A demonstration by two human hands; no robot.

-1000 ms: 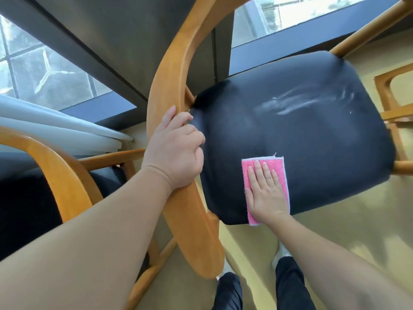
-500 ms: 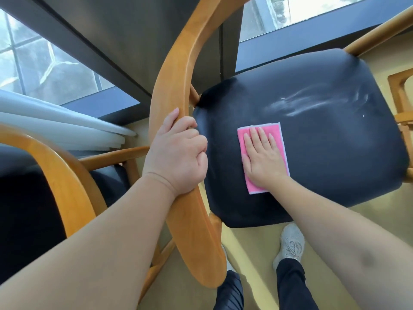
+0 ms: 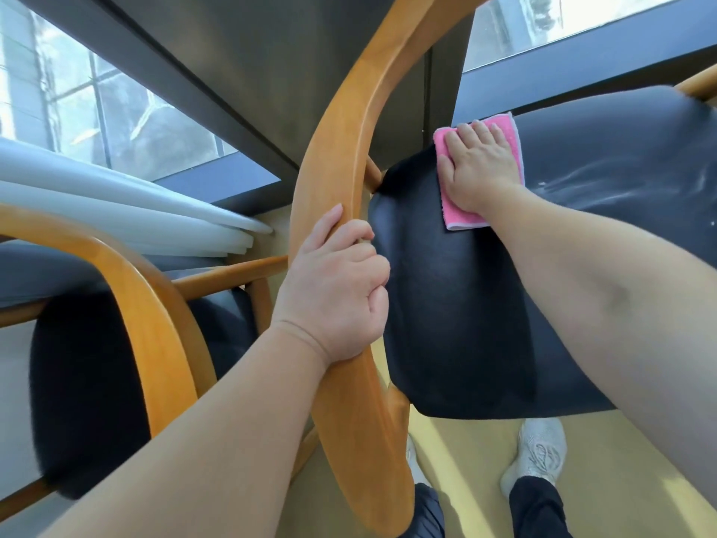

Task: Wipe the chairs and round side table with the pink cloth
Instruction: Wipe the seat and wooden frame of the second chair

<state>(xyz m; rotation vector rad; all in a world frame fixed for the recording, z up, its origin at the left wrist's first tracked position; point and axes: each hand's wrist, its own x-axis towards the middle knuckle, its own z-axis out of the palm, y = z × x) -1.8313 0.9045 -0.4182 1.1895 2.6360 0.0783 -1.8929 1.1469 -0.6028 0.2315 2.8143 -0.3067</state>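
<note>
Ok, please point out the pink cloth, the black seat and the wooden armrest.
pink cloth [image 3: 458, 218]: head view, near end.
black seat [image 3: 446, 304]: head view, bare left part.
wooden armrest [image 3: 345, 122]: head view, upper curve.

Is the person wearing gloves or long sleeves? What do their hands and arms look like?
No gloves. The left grip and the right grip are bare hands, with no rings or watch that I can see. Both forearms are bare too, and no sleeves show. Lower down you can see dark trousers and a pale lace-up shoe.
</note>
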